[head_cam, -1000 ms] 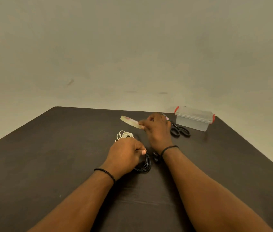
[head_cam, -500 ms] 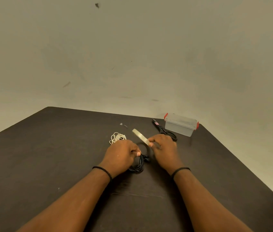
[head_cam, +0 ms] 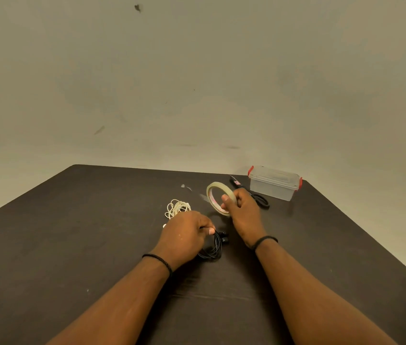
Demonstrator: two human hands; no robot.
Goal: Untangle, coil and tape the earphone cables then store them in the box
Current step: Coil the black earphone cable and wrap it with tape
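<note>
A thin, glossy black earphone cable (head_cam: pixel 213 247), wound into a loose coil, is gripped at frame centre by the curled fingers of the left hand (head_cam: pixel 187 236) on the matte dark table (head_cam: pixel 72 232). A translucent ring of tape (head_cam: pixel 218 198) is pinched by the right hand (head_cam: pixel 243 212). A white cable (head_cam: pixel 177 207) lies bundled just above; a clear, red-clipped plastic box (head_cam: pixel 274 183) stands at upper right beside black scissors (head_cam: pixel 259 196).

On the dark table (head_cam: pixel 72 245), the white tangled earphone cable (head_cam: pixel 177 207) lies left of the clear tape roll (head_cam: pixel 219 198). The black coiled earphone cable (head_cam: pixel 214 247) lies nearer. The black-handled scissors (head_cam: pixel 259 198) and the clear lidded plastic box (head_cam: pixel 274 186) sit far right.
</note>
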